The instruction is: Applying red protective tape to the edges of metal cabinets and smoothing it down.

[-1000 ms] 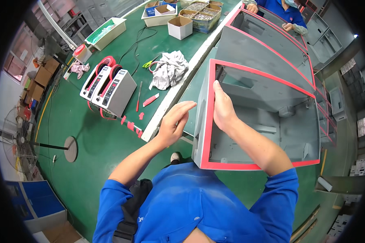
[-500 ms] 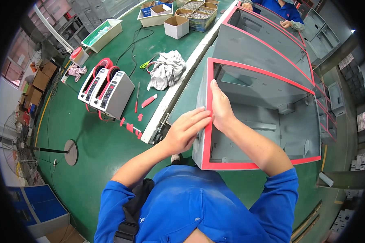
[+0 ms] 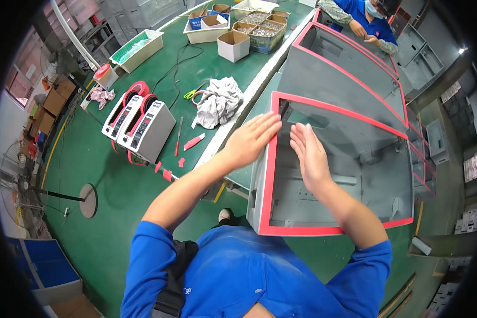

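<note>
In front of me stands a grey metal housing (image 3: 257, 185), its open face rimmed with red tape (image 3: 271, 175). The fingers of my left hand (image 3: 252, 139) lie stretched out against the taped left edge near its upper corner. My right hand (image 3: 309, 155) is held over the opening just right of that edge, its fingers straight and nothing in them. It appears apart from the tape. Inside the housing are grey walls and a pale bracket (image 3: 346, 180).
On the green table are two tape dispensers (image 3: 138, 124), a crumpled cloth (image 3: 219, 103), a red-handled tool (image 3: 178, 137), a red cutter (image 3: 194, 142) and boxes of small parts (image 3: 262, 31). More taped housings (image 3: 323, 74) stand behind, where a co-worker (image 3: 373, 26) works.
My left hand has slid up the taped edge toward the corner. My right hand has come off the edge and moved right and lower over the opening. The housing sits slightly lower in view.
</note>
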A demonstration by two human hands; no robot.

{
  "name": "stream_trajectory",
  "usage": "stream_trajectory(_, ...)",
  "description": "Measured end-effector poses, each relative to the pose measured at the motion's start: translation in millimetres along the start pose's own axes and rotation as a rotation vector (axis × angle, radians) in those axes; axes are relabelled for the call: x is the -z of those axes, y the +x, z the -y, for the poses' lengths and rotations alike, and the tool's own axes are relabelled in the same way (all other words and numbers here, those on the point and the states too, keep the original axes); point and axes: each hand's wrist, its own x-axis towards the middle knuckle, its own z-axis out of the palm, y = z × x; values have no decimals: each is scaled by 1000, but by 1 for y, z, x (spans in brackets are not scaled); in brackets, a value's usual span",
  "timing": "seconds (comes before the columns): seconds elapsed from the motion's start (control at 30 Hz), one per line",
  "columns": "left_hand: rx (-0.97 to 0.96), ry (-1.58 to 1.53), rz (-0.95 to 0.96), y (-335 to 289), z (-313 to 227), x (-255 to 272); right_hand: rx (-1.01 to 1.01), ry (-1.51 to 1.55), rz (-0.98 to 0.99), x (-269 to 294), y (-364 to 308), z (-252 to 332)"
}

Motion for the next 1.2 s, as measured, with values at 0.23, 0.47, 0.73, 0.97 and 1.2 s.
stream_trajectory(0.23,48,71,69,35,60,-35,32,-71,32,19,-22,3)
stream_trajectory(0.47,135,239,161,26,47,-28,414,-448,183,6,15,16)
stream_trajectory(0.73,98,-114,184,-41,-76,31,1023,-1183,213,-31,135,-9)
stream_trajectory(0.97,166,-237,198,-98,-158,68,896,-1451,484,-49,90,-20)
stream_trajectory(1.2,150,-546,185,-141,-154,79,954,-1298,801,-48,-72,-29)
